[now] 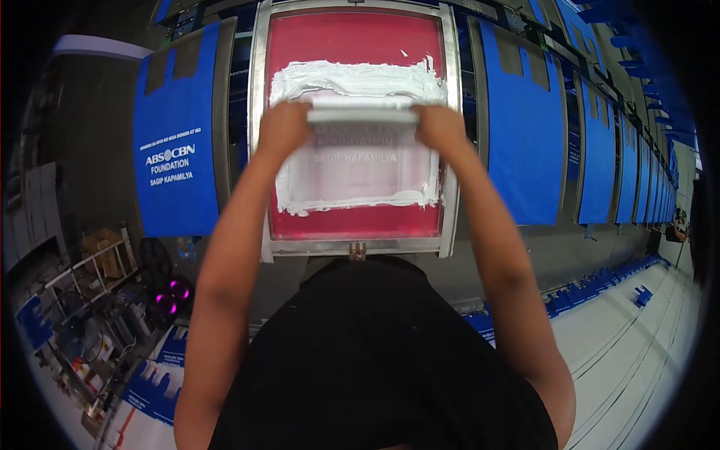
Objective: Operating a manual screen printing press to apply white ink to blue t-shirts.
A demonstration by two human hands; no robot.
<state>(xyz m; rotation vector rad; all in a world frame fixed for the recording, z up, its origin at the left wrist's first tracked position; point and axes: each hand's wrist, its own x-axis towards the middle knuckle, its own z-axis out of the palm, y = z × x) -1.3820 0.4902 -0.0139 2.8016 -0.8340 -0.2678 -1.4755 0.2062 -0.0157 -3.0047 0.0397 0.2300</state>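
Directly in front of me a screen-printing frame (451,195) with a metal border holds a red mesh (352,36), smeared with a band of thick white ink (352,202) around a paler rectangle that shows faint lettering. My left hand (285,124) and my right hand (439,127) are closed on the two ends of a long squeegee (362,115), held horizontally across the upper part of that rectangle, just below the upper band of ink. The squeegee's lower edge and my fingers are slightly blurred.
Blue cut bag panels on boards stand left (176,90) and in a row to the right (521,112). More blue pieces (154,390) lie low at both sides. A fan with pink lights (172,296) and cluttered shelving (105,262) stand lower left. A long pale surface (622,352) runs lower right.
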